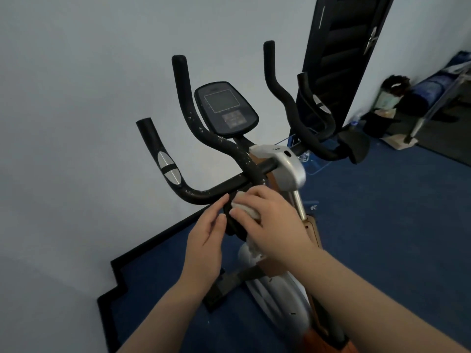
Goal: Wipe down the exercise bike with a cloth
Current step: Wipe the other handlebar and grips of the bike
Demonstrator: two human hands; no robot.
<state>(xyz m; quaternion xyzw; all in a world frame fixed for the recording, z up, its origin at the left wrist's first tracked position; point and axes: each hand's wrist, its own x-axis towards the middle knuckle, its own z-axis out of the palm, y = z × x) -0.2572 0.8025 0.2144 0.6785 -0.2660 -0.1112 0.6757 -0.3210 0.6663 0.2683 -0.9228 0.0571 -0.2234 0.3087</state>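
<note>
The exercise bike is stood on blue carpet beside a pale wall, a dark door behind it. A white cloth is pressed to the black handlebar by the right hand, fingers closed over it. The left hand is held loosely open, touching the bar.

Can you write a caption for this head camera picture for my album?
Right hand presses a white cloth on the exercise bike's black handlebar; left hand steadies it.
</note>
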